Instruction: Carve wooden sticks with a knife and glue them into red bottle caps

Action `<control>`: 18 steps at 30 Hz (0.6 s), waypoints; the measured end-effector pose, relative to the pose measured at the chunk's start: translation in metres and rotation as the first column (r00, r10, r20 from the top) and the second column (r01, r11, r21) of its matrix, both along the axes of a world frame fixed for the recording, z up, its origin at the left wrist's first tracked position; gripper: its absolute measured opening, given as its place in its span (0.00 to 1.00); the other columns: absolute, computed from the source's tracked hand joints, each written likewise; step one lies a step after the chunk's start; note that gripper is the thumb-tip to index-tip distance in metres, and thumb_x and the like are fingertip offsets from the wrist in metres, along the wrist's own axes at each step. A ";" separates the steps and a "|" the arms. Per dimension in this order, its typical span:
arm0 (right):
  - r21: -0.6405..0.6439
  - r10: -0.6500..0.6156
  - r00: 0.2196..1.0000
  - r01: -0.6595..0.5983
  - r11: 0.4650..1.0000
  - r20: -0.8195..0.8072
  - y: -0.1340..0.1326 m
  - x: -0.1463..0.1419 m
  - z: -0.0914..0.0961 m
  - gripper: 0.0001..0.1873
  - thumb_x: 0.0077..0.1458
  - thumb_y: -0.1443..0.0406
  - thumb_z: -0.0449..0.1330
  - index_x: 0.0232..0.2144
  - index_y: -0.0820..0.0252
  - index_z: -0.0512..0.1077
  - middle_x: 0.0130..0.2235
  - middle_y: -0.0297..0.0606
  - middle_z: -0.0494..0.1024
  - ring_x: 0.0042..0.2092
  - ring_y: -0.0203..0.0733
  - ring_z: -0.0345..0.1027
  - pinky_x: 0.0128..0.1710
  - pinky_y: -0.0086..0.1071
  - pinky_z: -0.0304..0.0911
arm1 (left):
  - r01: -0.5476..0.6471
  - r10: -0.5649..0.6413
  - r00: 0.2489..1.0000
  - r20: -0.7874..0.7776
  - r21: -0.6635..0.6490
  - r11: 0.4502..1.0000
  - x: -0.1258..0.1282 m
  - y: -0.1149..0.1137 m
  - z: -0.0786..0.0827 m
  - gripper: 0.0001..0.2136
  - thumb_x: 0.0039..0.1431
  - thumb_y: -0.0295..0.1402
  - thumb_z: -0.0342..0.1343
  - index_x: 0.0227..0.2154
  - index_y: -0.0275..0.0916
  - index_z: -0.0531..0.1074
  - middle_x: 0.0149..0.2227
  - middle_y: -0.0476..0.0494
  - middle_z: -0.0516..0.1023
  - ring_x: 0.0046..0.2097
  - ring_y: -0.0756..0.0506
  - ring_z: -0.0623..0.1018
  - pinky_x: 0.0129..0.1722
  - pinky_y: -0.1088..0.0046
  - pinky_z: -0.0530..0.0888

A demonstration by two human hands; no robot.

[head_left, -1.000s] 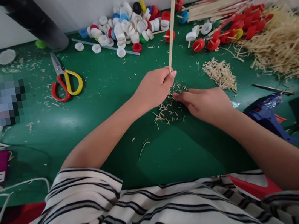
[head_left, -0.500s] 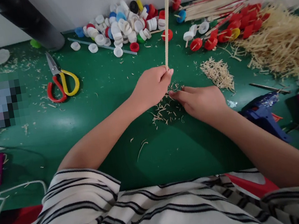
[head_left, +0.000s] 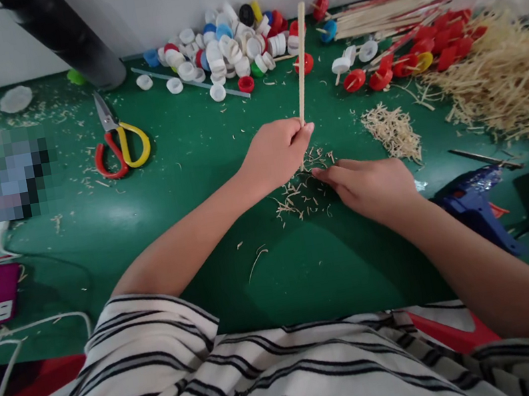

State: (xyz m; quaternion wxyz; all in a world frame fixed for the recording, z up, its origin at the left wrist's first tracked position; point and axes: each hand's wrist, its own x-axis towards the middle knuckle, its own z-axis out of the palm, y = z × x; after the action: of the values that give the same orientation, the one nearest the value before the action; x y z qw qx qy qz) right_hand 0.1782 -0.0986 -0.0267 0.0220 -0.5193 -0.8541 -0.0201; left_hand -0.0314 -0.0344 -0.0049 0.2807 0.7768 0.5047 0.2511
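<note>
The left hand (head_left: 277,153) is closed around the lower end of a wooden stick (head_left: 300,60), which stands nearly upright and leans slightly away from the person. Its bottom end is hidden in the fist, right over a scatter of wood shavings (head_left: 300,195) on the green worktop (head_left: 210,234). The right hand (head_left: 374,185) lies just beside, knuckles up, fingers curled toward the stick's lower end; whether it pinches a blade or anything else cannot be told, since the fingertips are hidden.

Judging by the litter, the whittling is well under way: shavings lie under both hands, a small heap of shavings (head_left: 393,132) sits beyond the right hand, and a row of sticks with red caps (head_left: 423,53) lies further off on that side. A pile of loose bottle caps (head_left: 223,46) far beyond the left hand suggests plenty remain. Scissors (head_left: 120,137) lie well off to the left, a blue glue gun (head_left: 473,203) near the right forearm.

Both forearms angle inward, wrists low.
</note>
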 end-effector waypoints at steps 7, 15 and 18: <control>0.024 -0.025 1.000 0.025 0.999 0.009 0.006 -0.011 0.006 0.25 0.75 0.61 0.46 0.55 0.47 0.83 0.36 0.36 0.84 0.30 0.38 0.66 0.28 0.38 0.38 | -0.001 0.001 1.000 0.000 0.012 1.000 0.003 0.003 -0.001 0.21 0.77 0.38 0.46 0.23 0.42 0.63 0.25 0.46 0.71 0.28 0.47 0.70 0.34 0.64 0.64; -0.080 0.002 0.999 0.002 0.997 0.054 0.002 -0.008 0.007 0.26 0.72 0.63 0.48 0.62 0.44 0.79 0.43 0.36 0.86 0.31 0.38 0.67 0.27 0.37 0.38 | -0.004 0.004 1.000 -0.003 -0.007 1.000 0.001 -0.002 0.002 0.21 0.76 0.39 0.47 0.23 0.42 0.63 0.24 0.47 0.69 0.26 0.48 0.67 0.32 0.65 0.62; -0.072 0.002 0.999 0.001 0.997 0.044 0.001 -0.003 0.006 0.26 0.72 0.63 0.48 0.61 0.44 0.80 0.42 0.36 0.86 0.30 0.38 0.66 0.28 0.38 0.37 | -0.010 0.010 1.000 -0.002 -0.008 1.000 0.001 -0.002 0.002 0.22 0.76 0.39 0.47 0.23 0.41 0.64 0.24 0.47 0.69 0.26 0.48 0.66 0.32 0.65 0.61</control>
State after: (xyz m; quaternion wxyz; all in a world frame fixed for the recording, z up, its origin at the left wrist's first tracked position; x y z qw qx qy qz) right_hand 0.1748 -0.0977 -0.0209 -0.0155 -0.5191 -0.8546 -0.0007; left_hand -0.0309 -0.0360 -0.0028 0.2823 0.7734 0.5098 0.2495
